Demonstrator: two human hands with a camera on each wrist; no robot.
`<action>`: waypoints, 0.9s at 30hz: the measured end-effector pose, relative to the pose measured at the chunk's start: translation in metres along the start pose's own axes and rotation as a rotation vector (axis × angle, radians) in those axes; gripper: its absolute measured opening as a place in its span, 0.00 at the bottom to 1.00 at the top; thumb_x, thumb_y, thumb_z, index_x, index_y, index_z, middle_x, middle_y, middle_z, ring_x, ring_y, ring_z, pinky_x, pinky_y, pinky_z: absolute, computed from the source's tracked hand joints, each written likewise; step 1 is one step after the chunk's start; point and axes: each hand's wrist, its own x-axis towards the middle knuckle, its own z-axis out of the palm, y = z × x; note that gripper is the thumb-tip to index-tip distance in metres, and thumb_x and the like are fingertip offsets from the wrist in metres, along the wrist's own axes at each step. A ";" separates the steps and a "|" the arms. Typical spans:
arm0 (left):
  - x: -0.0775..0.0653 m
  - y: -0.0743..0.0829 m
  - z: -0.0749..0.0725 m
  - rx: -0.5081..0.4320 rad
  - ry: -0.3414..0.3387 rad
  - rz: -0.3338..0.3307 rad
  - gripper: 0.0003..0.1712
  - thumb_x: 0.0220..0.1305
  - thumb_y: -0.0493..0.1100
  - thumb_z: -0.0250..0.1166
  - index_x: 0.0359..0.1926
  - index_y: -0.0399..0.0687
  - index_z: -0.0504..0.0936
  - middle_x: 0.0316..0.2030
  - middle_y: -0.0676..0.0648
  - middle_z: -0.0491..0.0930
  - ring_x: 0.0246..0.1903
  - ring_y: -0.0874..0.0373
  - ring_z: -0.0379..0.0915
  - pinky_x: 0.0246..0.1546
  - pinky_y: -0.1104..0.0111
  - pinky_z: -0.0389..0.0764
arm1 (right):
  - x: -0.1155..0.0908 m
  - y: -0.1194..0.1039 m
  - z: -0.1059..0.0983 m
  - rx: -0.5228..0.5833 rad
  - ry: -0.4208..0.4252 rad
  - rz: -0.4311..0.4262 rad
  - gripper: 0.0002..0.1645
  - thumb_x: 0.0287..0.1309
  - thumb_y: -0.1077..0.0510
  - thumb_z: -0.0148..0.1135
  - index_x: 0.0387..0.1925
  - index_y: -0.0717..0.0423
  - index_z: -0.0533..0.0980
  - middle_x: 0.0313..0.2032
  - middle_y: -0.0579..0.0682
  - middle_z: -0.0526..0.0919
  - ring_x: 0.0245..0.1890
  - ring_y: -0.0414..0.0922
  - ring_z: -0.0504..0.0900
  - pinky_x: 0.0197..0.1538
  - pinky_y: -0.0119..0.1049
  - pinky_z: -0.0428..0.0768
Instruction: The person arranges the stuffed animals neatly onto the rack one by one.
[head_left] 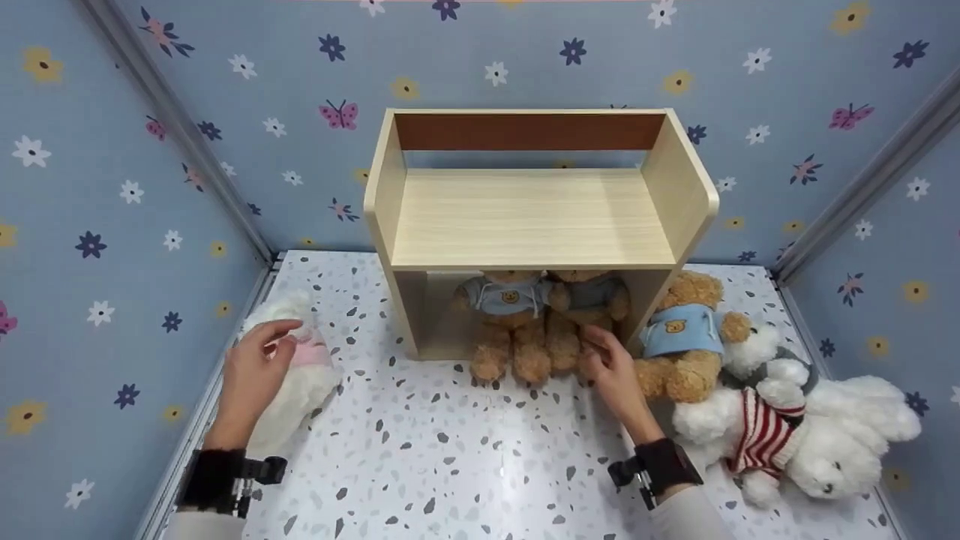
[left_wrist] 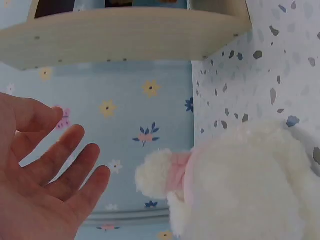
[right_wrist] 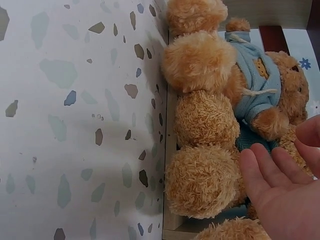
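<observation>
Two brown teddy bears sit side by side in the lower compartment of a small wooden shelf [head_left: 532, 217]. One bear wears a light blue hoodie [head_left: 510, 298]; the other has a dark teal top [head_left: 592, 295], and the shelf board hides most of their heads in the head view. My right hand [head_left: 613, 367] is at the legs of the teal-topped bear, its fingers loosely bent and gripping nothing; contact is unclear. Over a white plush toy with a pink band [head_left: 300, 390], at the left, hovers my left hand [head_left: 259, 367]. Its fingers are relaxed and apart from the toy [left_wrist: 245, 185].
Right of the shelf sits another brown bear in a blue top [head_left: 684, 330]. Beside it are a white plush in grey [head_left: 754, 349] and a white rabbit in a red-striped sweater [head_left: 832, 442], lying down. Flowered walls [head_left: 90, 187] border the speckled floor [head_left: 450, 450].
</observation>
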 end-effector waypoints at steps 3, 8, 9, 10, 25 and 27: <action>0.004 -0.020 -0.014 0.018 -0.053 -0.138 0.20 0.78 0.38 0.52 0.62 0.35 0.80 0.61 0.30 0.78 0.61 0.36 0.73 0.56 0.52 0.75 | 0.000 0.002 -0.001 -0.003 0.000 0.003 0.23 0.74 0.74 0.49 0.67 0.75 0.68 0.64 0.75 0.72 0.64 0.71 0.73 0.59 0.49 0.81; -0.001 -0.064 -0.021 0.018 -0.187 -0.385 0.26 0.81 0.43 0.45 0.68 0.29 0.71 0.67 0.24 0.67 0.67 0.29 0.63 0.65 0.41 0.66 | -0.001 0.004 -0.002 -0.005 -0.004 0.019 0.23 0.73 0.75 0.48 0.67 0.76 0.68 0.63 0.76 0.73 0.63 0.71 0.74 0.60 0.55 0.79; -0.004 -0.071 -0.020 0.010 -0.219 -0.428 0.28 0.82 0.44 0.44 0.70 0.28 0.68 0.68 0.23 0.65 0.67 0.28 0.61 0.65 0.40 0.65 | -0.001 0.004 -0.002 -0.002 -0.005 0.022 0.23 0.73 0.75 0.48 0.67 0.76 0.68 0.63 0.76 0.73 0.62 0.72 0.74 0.60 0.57 0.78; -0.007 -0.077 -0.019 -0.004 -0.245 -0.470 0.29 0.82 0.46 0.44 0.72 0.27 0.65 0.69 0.23 0.63 0.68 0.28 0.60 0.67 0.40 0.64 | -0.002 0.004 -0.002 0.002 -0.007 0.023 0.23 0.73 0.75 0.48 0.67 0.76 0.68 0.62 0.76 0.73 0.62 0.72 0.74 0.60 0.59 0.78; -0.021 -0.095 0.016 -0.121 -0.321 -0.594 0.51 0.77 0.52 0.54 0.77 0.21 0.36 0.73 0.17 0.49 0.73 0.26 0.48 0.74 0.42 0.56 | 0.003 0.037 -0.004 -0.034 0.026 0.048 0.24 0.75 0.72 0.50 0.69 0.70 0.69 0.62 0.72 0.75 0.62 0.66 0.77 0.59 0.45 0.81; -0.024 -0.096 0.018 -0.081 -0.294 -0.608 0.56 0.74 0.54 0.59 0.76 0.20 0.34 0.72 0.15 0.47 0.72 0.23 0.47 0.73 0.40 0.56 | 0.003 0.040 -0.004 -0.020 0.017 0.059 0.24 0.76 0.70 0.50 0.69 0.69 0.69 0.62 0.70 0.75 0.61 0.63 0.78 0.59 0.51 0.81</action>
